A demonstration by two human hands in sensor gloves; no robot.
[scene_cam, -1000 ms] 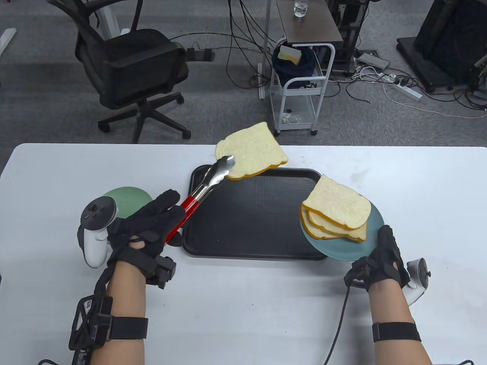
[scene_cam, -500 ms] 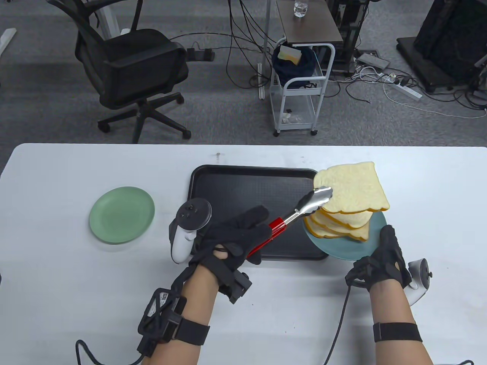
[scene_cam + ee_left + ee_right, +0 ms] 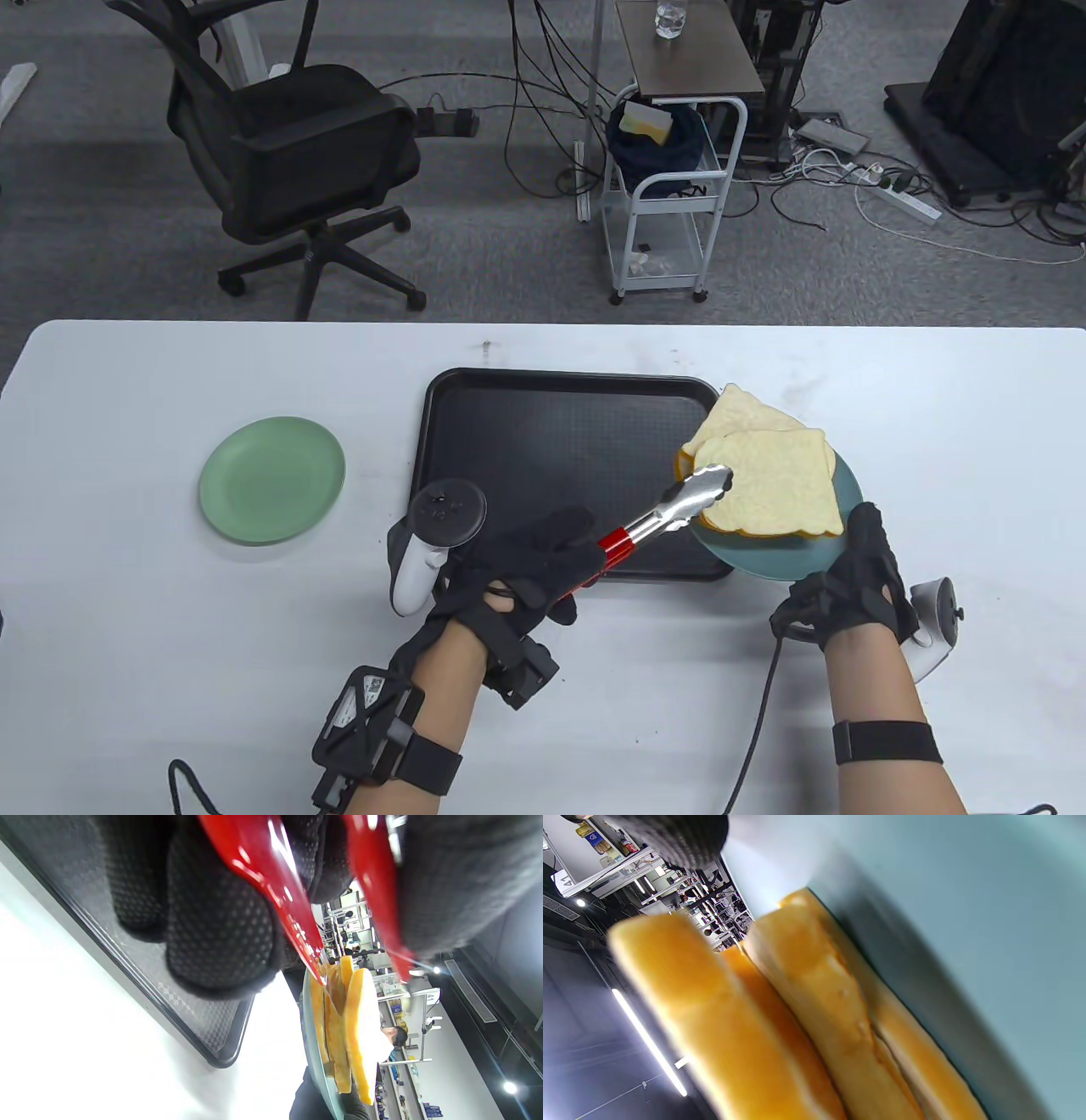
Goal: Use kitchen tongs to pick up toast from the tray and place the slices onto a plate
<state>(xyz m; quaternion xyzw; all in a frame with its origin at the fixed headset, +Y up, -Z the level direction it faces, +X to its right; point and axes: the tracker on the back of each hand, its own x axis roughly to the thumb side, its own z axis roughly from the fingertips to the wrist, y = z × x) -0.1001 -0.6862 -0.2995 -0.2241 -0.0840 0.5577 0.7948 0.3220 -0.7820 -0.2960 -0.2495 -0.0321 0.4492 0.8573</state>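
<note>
The black tray (image 3: 560, 441) in front of me is bare, so my left hand (image 3: 517, 569) has open room over it. On my right the blue plate (image 3: 780, 556) overhangs the tray's corner, its toast stack (image 3: 776, 492) blocking that side, while the green plate (image 3: 271, 480) sits well off to the left.

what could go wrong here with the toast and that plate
1. The blue plate is held tilted at the tray's corner by the right hand, so the stack of toast could slide off.
2. The tongs in the left hand sit on the top slice's edge; pulling them away could drag that slice along.
3. The slices lie askew, not squared up, so the stack may topple.
</note>
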